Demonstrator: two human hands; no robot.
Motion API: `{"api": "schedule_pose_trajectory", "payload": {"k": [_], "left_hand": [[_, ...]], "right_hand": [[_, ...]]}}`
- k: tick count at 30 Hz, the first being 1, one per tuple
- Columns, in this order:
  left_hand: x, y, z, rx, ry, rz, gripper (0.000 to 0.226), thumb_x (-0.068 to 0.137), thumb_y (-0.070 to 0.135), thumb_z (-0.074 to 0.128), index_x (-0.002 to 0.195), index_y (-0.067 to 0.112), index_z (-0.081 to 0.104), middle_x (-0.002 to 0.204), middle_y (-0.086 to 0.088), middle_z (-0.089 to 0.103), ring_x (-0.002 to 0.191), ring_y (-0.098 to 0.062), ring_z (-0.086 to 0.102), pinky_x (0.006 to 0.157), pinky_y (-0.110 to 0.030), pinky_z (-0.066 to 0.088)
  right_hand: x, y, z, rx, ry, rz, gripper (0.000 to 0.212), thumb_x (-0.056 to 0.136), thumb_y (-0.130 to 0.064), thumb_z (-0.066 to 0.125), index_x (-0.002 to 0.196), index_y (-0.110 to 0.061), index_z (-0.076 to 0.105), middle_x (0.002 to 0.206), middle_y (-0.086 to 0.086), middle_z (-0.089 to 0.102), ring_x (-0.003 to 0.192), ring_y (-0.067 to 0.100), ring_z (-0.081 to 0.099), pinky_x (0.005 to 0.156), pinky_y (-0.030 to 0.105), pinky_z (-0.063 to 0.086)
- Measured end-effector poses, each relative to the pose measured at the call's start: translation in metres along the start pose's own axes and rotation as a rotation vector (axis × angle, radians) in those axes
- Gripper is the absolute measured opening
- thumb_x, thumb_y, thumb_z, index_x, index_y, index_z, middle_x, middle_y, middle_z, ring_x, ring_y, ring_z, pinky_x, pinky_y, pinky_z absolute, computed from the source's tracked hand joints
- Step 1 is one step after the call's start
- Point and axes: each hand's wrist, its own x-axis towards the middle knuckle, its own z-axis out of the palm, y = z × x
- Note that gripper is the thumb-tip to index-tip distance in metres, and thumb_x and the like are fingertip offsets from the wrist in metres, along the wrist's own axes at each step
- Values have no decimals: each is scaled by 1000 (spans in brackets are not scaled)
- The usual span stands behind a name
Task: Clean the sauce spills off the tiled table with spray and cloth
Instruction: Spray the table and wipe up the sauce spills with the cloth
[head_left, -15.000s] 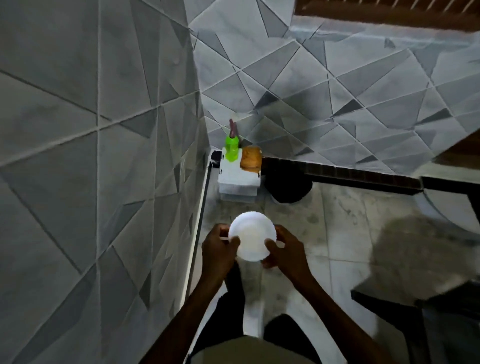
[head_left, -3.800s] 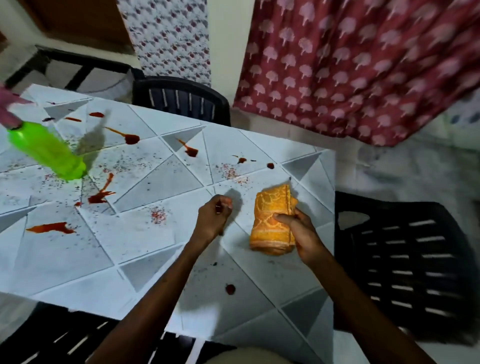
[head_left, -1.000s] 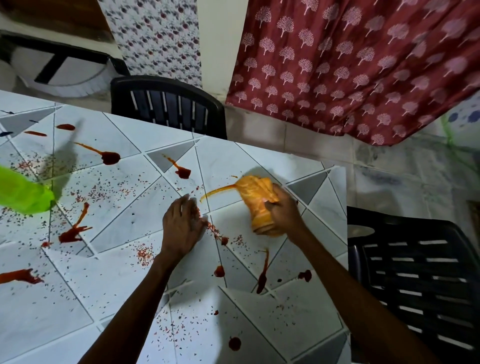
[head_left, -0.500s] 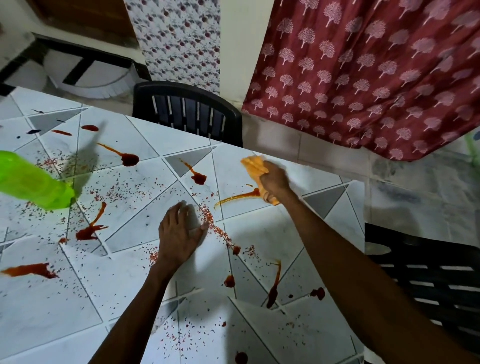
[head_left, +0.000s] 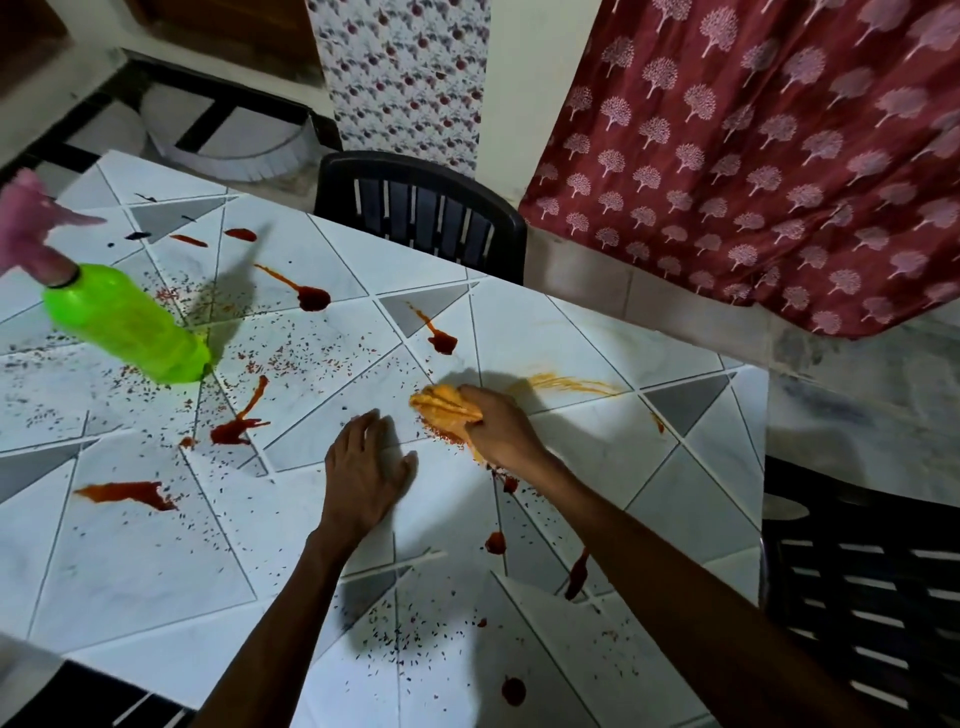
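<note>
Standing on the tiled table (head_left: 130, 561), far L side, is a bright green spray bottle (head_left: 124, 325) w/ a pink trigger head (head_left: 28, 228); it looks tilted in the wide lens, and the plastic is too opaque to tell what's inside or how full. Red sauce spills (head_left: 311, 297) lie across the white-and-grey top: blobs w/ tails near the bottle, a long patch toward the L edge, drops toward the near edge, plus fine specks all over. The person's R hand (head_left: 501, 423) is curled round a bunched orange cloth (head_left: 447, 410), pressing it to the tabletop about mid-table; a pale orange smear (head_left: 566, 385) streaks the tile just to the R of it. The L hand (head_left: 366, 470) lies flat, palm down, fingers straight & slightly spread, just beside the cloth hand but not touching it, holding nothing. Both forearms reach in from the near edge. The bottle is well apart from both hands. A black plastic chair (head_left: 421, 218) sits at the far side, a second chair (head_left: 857, 597) at the R, & a maroon tree-print curtain (head_left: 753, 145) hangs behind.
</note>
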Motion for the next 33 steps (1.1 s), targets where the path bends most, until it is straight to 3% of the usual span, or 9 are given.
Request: {"api": "schedule_pose_trajectory", "payload": {"k": [2,5,8,12,16,19,24,27,33], "left_hand": [[-3,1,2,2,-14,4,69,85,58,58,133,9,54,141,-13,52,126,-33,50,99,-46,47],[-10,6,4,-12,-17,37,66,84,56,63,133,13,54,140,-10,51,125,-30,51,96,-44,48],[-22,10,4,-6,-21,63,65,84,55,64,133,13,54,140,-10,51,125,-29,51,95,-45,49],[-38,8,5,29,-51,57,66,84,54,64,133,12,53,143,-11,49,129,-30,48,98,-46,46],[-53,7,1,49,-64,58,67,85,55,61,134,10,53,143,-13,50,129,-32,47,100,-48,45],[-63,5,-6,42,-61,42,67,84,54,61,135,11,52,142,-12,50,129,-31,47,101,-47,45],[-81,-5,-13,19,-89,29,68,86,58,56,137,14,48,143,-8,48,131,-28,45,103,-46,43],[-91,-2,-16,19,-84,42,65,86,53,61,136,14,49,142,-8,48,129,-28,47,102,-44,43],[-110,23,-7,30,-115,116,68,86,54,59,135,8,51,140,-13,51,126,-32,49,100,-44,45]], "right_hand": [[-18,9,-12,87,108,40,47,88,5,57,131,-11,62,124,10,68,107,25,64,90,30,53],[-52,26,-37,197,260,134,42,90,9,59,130,-3,62,116,7,66,105,21,61,77,16,43],[-82,50,-55,143,388,254,47,94,4,59,140,-1,53,132,15,61,125,31,55,94,26,40],[-93,66,-47,121,463,356,31,101,-12,52,131,-6,60,127,20,64,117,38,59,94,38,44],[-77,32,7,322,378,287,32,102,-9,51,130,-17,63,110,-1,66,102,18,60,77,19,49],[-60,-3,50,410,233,214,28,104,-20,50,122,-36,63,107,-7,67,104,18,65,86,31,53],[-54,-35,78,434,51,192,42,99,-15,54,139,-24,58,131,4,66,115,21,61,98,33,50],[-69,-23,65,442,96,188,43,97,-9,57,139,-17,56,131,5,63,112,18,58,97,30,47],[-149,51,7,536,281,235,46,93,-18,64,135,-35,57,126,-2,63,118,27,61,103,53,49]]}}
